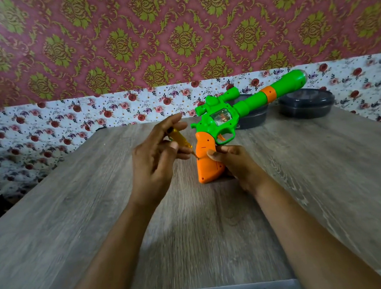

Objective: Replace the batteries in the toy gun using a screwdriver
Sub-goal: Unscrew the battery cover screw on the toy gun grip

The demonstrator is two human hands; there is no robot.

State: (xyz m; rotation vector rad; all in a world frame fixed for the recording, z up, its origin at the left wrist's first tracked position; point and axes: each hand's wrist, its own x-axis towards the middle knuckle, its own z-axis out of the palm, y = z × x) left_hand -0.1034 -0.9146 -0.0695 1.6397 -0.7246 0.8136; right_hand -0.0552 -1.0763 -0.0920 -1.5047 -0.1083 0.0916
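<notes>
toy gun [225, 117]: we see a green body with a scope on top, an orange band on the barrel and an orange grip [206, 163]. It stands butt-down near the middle of the counter [87, 224], a bit toward the far edge. The barrel slants up toward the far right corner.
butt contact: looks to be touching the counter; we can't be fully sure.
screwdriver [181, 140]: yellow see-through handle and a short shaft, tilted, with the handle up-left. We see the tip down on the left face of the orange grip.
left hand [155, 157]: just left of the gun. Its fingers [173, 120] are curled and pinched around the screwdriver handle.
right hand [236, 163]: wrapped on the orange grip from the right side. We mark the thumb [212, 154] pressed on the grip's near face; the other fingers are behind the grip and mostly hidden.
containers [306, 105]: two dark round lidded ones at the far edge, right side. One sits behind the gun body, the other beyond the barrel.
backdrop: floral cloth, then red-and-gold patterned wall.
blur: edges smeared, so fine detail on the grip is unclear.
</notes>
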